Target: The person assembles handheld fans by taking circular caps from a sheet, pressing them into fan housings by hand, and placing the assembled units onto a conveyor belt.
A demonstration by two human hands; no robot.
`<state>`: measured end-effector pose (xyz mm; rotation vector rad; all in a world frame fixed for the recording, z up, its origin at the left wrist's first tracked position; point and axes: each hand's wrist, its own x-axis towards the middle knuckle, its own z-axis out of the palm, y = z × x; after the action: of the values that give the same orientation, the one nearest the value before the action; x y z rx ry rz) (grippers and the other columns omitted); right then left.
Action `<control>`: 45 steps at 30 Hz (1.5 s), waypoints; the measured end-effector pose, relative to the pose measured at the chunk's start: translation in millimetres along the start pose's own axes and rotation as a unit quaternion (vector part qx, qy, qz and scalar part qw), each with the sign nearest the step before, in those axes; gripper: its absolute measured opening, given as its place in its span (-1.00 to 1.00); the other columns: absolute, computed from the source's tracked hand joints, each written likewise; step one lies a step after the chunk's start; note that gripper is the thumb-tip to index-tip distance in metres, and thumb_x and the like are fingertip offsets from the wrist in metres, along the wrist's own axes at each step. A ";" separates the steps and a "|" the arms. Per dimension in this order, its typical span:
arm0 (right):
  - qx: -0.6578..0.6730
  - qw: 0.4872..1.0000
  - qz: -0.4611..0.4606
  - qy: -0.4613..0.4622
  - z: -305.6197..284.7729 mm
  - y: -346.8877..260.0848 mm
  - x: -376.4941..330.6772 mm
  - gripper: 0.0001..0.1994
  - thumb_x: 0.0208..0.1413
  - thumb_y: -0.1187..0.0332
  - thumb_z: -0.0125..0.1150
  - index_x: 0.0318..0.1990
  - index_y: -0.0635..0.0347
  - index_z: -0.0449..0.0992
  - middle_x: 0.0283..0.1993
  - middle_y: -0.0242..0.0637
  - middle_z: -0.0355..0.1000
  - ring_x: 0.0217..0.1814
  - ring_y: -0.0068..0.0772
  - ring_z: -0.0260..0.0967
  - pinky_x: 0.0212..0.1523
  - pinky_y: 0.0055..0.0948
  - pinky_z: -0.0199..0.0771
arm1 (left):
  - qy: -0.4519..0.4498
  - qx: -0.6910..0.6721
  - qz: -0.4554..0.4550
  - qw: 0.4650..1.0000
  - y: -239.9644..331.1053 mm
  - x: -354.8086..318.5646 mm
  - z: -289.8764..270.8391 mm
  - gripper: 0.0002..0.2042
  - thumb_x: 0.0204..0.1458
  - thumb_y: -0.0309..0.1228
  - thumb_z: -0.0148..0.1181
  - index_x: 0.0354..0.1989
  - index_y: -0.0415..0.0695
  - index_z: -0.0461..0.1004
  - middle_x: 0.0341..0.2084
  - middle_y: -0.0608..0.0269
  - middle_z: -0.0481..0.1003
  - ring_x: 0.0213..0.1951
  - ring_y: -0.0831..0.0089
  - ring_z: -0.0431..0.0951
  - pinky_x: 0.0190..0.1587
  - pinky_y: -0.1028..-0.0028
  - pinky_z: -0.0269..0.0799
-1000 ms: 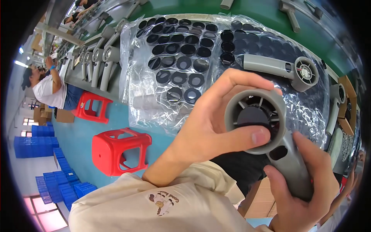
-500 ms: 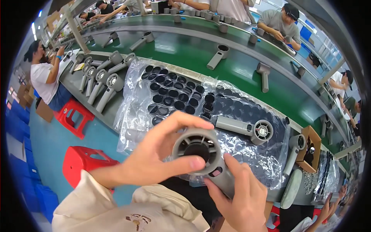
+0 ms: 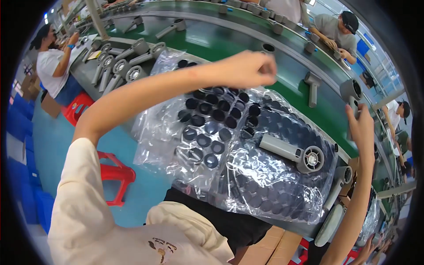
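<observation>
From here I see the person's 2 hands well apart: at the right of the frame, the right hand [image 3: 363,129] is wrapped around a gray handheld fan [image 3: 351,90]. At upper centre the left hand [image 3: 251,70] curls over the green belt [image 3: 205,43], beside a 2nd fan [image 3: 267,47]; whether it grips anything, I can't tell. A 3rd fan [image 3: 289,152] lies mid-frame on plastic-wrapped black discs [image 3: 218,115].

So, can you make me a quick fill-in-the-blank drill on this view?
1. The right hand grips a grey fan by its ____.
2. The conveyor belt behind the left hand is coloured ____.
3. The loose fan on the clear plastic has its head toward the person's ____ side.
4. The nearer stool is coloured ____.

Missing words: handle; green; right; red.
</observation>
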<state>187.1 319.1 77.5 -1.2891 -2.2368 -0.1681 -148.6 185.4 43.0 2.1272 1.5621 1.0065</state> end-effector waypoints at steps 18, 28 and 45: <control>-0.132 0.979 0.080 -0.135 95.6 112.2 36.3 -0.42 0.05 -0.07 0.21 -0.21 0.44 0.41 -0.27 0.18 0.49 -0.12 0.13 0.47 -0.14 -0.08 0.43 | -0.041 0.067 0.060 0.995 -12.6 36.9 39.4 -0.75 0.08 -0.28 0.09 -0.37 -0.27 0.46 -0.46 -0.04 0.50 -0.29 0.08 0.52 -0.18 0.22 0.39; 0.078 0.947 0.138 -0.280 35.5 83.7 -50.7 -0.77 -0.02 0.32 0.33 -0.31 0.32 0.53 -0.41 -0.08 0.51 -0.44 -0.28 0.51 -0.41 -0.37 0.49 | -0.055 0.150 -0.205 0.966 -30.4 179.0 150.7 -0.45 -0.01 0.09 0.09 -0.14 -0.20 0.55 -0.15 -0.02 0.54 -0.09 0.11 0.55 -0.08 0.20 0.47; 0.156 0.939 0.263 -0.159 29.9 131.8 -42.4 -0.86 0.04 0.54 0.04 -0.30 0.37 0.52 -0.49 -0.25 0.43 -0.61 -0.41 0.42 -0.62 -0.48 0.49 | -0.186 -0.438 -0.182 0.860 82.5 40.1 33.1 -0.64 0.15 -0.43 -0.14 0.01 -0.50 0.21 -0.12 -0.15 0.47 -0.18 0.12 0.60 -0.14 0.37 0.60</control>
<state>301.4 367.9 9.6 -1.7611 -1.9614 0.6078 -61.5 198.2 85.0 1.2303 0.9674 0.8585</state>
